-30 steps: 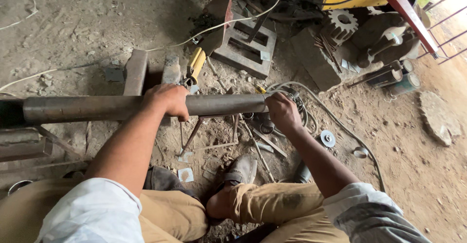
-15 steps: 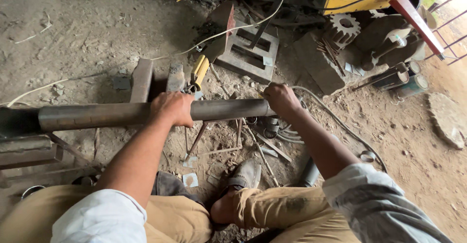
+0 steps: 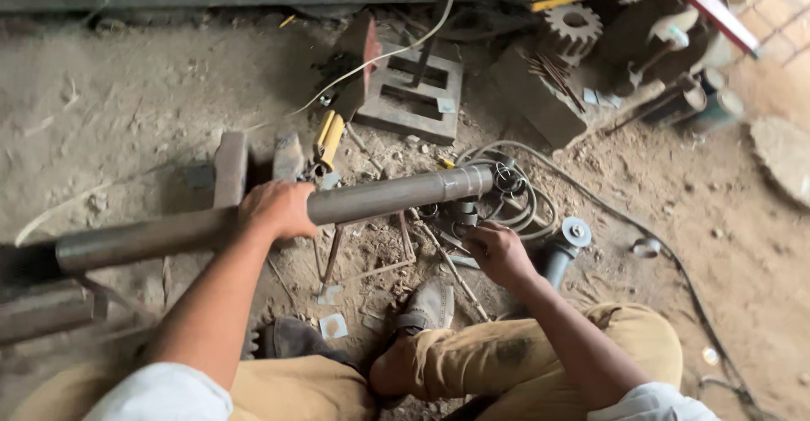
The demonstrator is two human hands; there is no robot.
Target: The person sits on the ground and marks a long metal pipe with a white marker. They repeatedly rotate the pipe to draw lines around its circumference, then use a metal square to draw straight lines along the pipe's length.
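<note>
Clearly, from the head camera, the left hand (image 3: pixel 277 208) is wrapped over a long steel pipe (image 3: pixel 388 196) lying level above the dirt floor (image 3: pixel 126 109), its far end free beside a coiled cable (image 3: pixel 515 186). Held at one point only, that end could dip or roll into the scrap below. The right hand (image 3: pixel 498 252) is down among small metal parts (image 3: pixel 460 217), fingers curled, perhaps pinching one; sharp offcuts could nick it.

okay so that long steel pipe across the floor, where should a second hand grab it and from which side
Probably the bare stretch of the steel pipe between the left hand and its right end, coming from above. It lies nearly level, with scrap and coiled cable crowding underneath; the right hand is off it.
</note>
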